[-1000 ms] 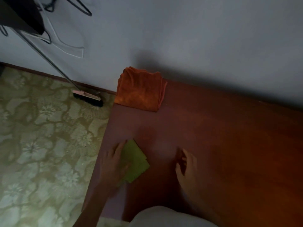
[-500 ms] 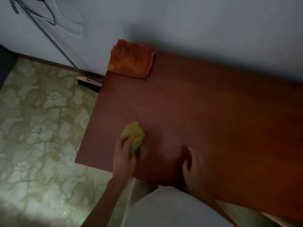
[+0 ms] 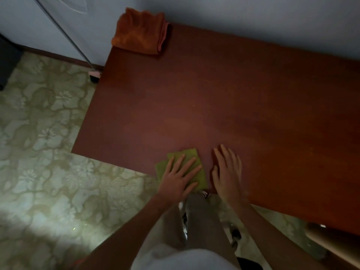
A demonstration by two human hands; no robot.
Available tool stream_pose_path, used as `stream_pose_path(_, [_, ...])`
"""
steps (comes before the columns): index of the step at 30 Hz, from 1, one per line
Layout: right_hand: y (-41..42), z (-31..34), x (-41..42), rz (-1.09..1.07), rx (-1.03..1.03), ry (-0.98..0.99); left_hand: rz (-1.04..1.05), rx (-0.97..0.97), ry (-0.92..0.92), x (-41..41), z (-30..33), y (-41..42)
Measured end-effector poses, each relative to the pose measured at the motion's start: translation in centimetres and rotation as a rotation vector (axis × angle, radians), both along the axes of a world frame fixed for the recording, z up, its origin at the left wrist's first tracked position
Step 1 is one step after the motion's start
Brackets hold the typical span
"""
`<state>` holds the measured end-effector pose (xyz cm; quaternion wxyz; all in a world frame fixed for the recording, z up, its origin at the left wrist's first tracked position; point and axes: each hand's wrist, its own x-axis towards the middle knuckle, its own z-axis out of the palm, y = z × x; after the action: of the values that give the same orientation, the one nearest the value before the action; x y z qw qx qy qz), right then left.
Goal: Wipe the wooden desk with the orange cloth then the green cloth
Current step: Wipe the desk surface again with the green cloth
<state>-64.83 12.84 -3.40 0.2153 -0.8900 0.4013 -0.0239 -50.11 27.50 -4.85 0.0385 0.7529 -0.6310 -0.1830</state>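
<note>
The reddish-brown wooden desk (image 3: 224, 90) stands against the wall. A folded orange cloth (image 3: 140, 32) lies on its far left corner, away from both hands. At the near edge, the green cloth (image 3: 192, 154) lies spread flat on the desk. My left hand (image 3: 178, 178) presses down on it with fingers spread, covering most of it. My right hand (image 3: 227, 172) rests flat on the bare wood just to the right of the cloth, holding nothing.
A broom leans on the wall left of the desk, its handle (image 3: 64, 34) slanting down to its head (image 3: 94, 75) by the desk corner. Patterned flooring (image 3: 42, 152) lies to the left. A pale wooden piece (image 3: 331, 244) shows at bottom right.
The green cloth was bunched in my left hand and now lies flat under my palm, nearer the front edge and further right. My right hand lies flatter on the desk.
</note>
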Motion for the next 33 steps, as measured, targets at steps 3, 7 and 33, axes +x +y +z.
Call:
stream_pose_path(3, [-0.4, -0.5, 1.9, 0.035, -0.021, 0.015, 0.023, -0.039, -0.073, 2.9, -0.8, -0.7])
stream_pose_path(7, [-1.9, -1.1, 5.1, 0.058, -0.101, 0.067, 0.268, -0.077, -0.117, 11.3, -1.5, -1.5])
stream_pose_path(33, [-2.6, -2.1, 9.2, -0.145, -0.216, 0.072, 0.757, -0.012, -0.154, 29.3, -1.7, -6.2])
